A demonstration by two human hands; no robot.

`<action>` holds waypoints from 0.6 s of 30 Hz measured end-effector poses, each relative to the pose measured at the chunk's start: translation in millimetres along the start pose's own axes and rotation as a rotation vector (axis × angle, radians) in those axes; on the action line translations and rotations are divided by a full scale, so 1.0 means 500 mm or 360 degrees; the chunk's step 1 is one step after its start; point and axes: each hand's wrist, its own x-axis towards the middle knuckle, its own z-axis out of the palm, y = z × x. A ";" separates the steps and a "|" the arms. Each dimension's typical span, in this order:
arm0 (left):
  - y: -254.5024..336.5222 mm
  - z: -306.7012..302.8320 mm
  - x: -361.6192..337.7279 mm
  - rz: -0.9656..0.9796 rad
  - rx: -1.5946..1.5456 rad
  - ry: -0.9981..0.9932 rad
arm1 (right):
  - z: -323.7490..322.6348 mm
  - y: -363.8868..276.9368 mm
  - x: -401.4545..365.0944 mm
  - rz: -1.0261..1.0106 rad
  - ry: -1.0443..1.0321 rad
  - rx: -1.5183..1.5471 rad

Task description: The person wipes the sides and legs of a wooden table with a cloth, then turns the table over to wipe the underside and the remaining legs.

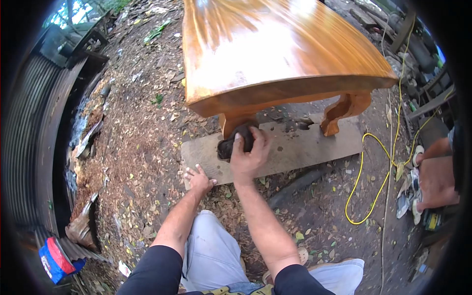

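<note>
A glossy, orange-brown wooden table stands over a flat board on the ground. My right hand grips a dark wadded rag at the foot of the table's near left leg. The rag covers the lower end of that leg. On the board's left end rests my left hand, fingers spread and holding nothing. The near right leg, curved and the same colour, stands on the board farther to the right.
A yellow cord loops over the ground at the right. Beyond it a person's bare leg shows beside cluttered items. Corrugated metal sheeting lines the left side. A blue and red bag lies at lower left. Leaves and wood shavings cover the dirt.
</note>
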 end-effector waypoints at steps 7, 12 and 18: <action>-0.011 0.016 0.014 0.0009 -0.0005 0.0019 | 0.039 0.053 -0.107 -0.0072 -0.0115 -0.0011; -0.008 0.011 0.010 0.0035 0.0028 0.0026 | 0.061 0.136 -0.137 0.0305 -0.0186 -0.0077; -0.011 0.018 0.018 0.0042 0.0062 0.0034 | 0.099 0.229 -0.144 0.0806 -0.0129 -0.0140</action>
